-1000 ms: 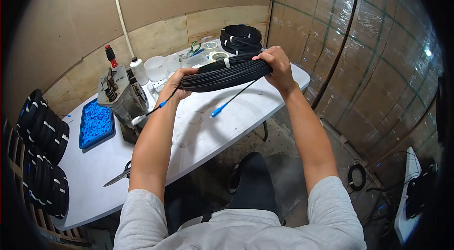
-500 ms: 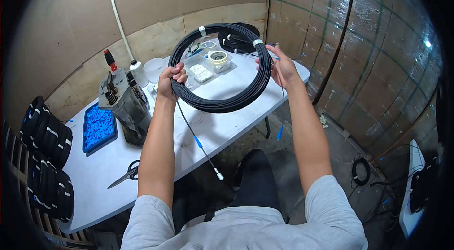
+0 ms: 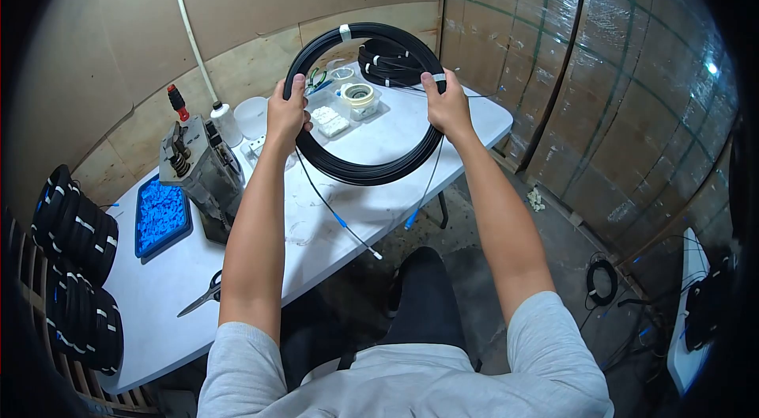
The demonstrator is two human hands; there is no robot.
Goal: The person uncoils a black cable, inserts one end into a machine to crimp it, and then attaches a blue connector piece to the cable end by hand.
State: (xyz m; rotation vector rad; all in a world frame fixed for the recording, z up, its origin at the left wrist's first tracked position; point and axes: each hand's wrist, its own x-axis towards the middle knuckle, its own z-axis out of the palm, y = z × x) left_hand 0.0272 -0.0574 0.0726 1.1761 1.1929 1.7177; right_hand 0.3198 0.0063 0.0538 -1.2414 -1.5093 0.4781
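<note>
A large coil of black cable (image 3: 368,173) is held up over the table, bound with white tape on its upper rim and near my right hand. My left hand (image 3: 288,111) is closed around the coil's left side, thumb uppermost. On the opposite side my right hand (image 3: 448,105) grips it, thumb lying by the white tape. Two loose cable ends hang below the coil. One, on the left, carries a blue connector (image 3: 341,221) and a pale tip; the other ends in a blue connector (image 3: 411,221) under my right hand.
On the white table (image 3: 166,323) are scissors (image 3: 202,299), a tray of blue pieces (image 3: 162,216), a metal machine (image 3: 198,169), a white bottle (image 3: 225,124) and a tape roll tub (image 3: 360,102). More black coils (image 3: 387,62) lie behind; stacked coils (image 3: 75,224) stand at left.
My right hand has closed onto the coil's right side, and my left grip has moved higher. The coil has shifted slightly up and left, and the right-hand cable end has swung left.
</note>
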